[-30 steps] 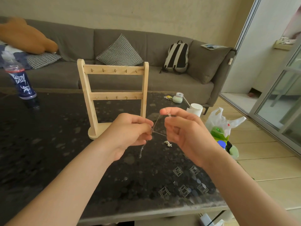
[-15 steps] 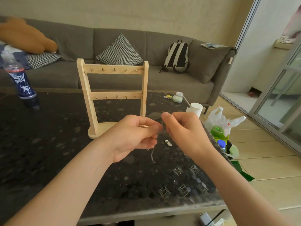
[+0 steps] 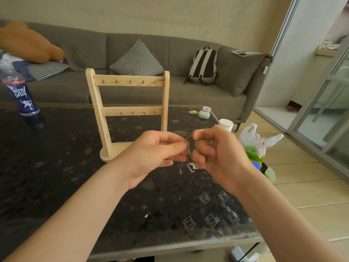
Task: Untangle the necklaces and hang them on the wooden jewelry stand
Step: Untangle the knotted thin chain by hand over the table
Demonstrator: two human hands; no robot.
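Observation:
A thin silver necklace chain (image 3: 188, 157) hangs between my two hands above the dark table, with a small sparkly pendant (image 3: 192, 166) dangling below. My left hand (image 3: 156, 154) pinches the chain between thumb and forefinger. My right hand (image 3: 215, 152) pinches it too, fingers curled, close beside the left. The wooden jewelry stand (image 3: 128, 110) stands upright just behind my hands, with two rails of small hooks, all bare. How the chain is tangled is too fine to make out.
The dark speckled table (image 3: 56, 176) ends at a front edge near me. A blue-labelled bottle (image 3: 20, 91) stands far left. A white cup (image 3: 225, 124) and small green case (image 3: 204, 114) sit at the right edge. A plastic bag (image 3: 258, 142) lies on the floor; a grey sofa (image 3: 207, 91) is behind.
My hands have drawn closer together and slightly lower. The stretch of chain once pulled taut between them now hangs in short loose loops with the pendant below.

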